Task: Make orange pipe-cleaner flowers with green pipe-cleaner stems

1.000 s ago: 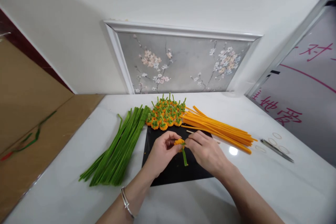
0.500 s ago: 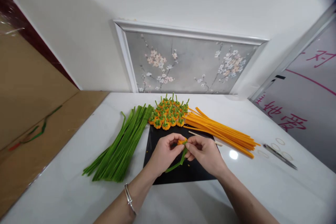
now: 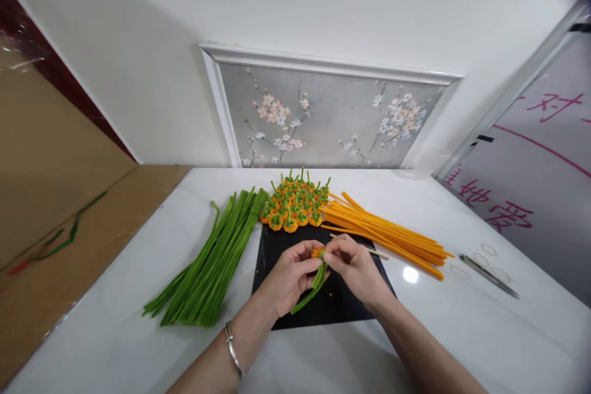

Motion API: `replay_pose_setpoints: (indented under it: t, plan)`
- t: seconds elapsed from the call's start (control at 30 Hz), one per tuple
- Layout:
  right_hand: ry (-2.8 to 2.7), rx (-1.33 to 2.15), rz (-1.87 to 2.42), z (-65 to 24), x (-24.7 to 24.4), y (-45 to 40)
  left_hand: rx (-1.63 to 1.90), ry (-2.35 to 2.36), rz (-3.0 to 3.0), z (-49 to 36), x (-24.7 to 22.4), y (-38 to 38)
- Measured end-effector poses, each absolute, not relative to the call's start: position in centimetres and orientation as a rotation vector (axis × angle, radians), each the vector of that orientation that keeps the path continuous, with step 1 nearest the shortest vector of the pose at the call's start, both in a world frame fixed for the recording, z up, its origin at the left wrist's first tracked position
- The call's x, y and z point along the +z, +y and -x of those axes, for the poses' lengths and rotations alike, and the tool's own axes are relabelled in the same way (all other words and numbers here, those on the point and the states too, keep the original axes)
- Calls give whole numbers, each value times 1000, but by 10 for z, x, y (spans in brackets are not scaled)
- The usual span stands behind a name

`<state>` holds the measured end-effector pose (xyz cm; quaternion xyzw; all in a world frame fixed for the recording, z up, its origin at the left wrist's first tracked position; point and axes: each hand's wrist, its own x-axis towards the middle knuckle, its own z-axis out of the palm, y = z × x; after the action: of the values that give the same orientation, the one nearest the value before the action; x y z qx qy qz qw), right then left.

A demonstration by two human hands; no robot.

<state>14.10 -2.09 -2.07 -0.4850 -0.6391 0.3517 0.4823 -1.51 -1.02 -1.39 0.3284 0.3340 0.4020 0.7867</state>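
Over a black mat (image 3: 341,305), my left hand (image 3: 292,271) pinches a small orange flower piece (image 3: 317,253). Green stems (image 3: 310,297) hang from it toward the lower left. The fingertips of my right hand (image 3: 353,265) are closed on the green part at the flower's right side, touching my left fingers. Beyond the mat stand several orange pieces with green stems (image 3: 295,202). A bundle of green stems (image 3: 215,268) lies to the left, a bundle of orange stems (image 3: 388,229) to the right. The tips of some fingers are hidden.
A thin wooden stick (image 3: 378,253) lies behind my right hand. Metal tweezers (image 3: 489,276) and several clear rings (image 3: 488,249) are at the right on the white table (image 3: 120,351). Cardboard (image 3: 55,283) stands left, with a wall panel (image 3: 318,117) behind.
The hanging green stems have swung a little and now lie closer to my left fingers. My right fingers have shifted slightly on the green part. The whole view has tilted slightly.
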Motion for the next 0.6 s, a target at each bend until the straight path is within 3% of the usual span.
replay_pose_setpoints:
  t: [0.43,0.6]
  plan:
    - [-1923,700,1081,-160,-7,-16,853,857,-856,16,-3,-8]
    - [-2101,467,1027,-160,-8,-16,798,882,-866,18,-7,-6]
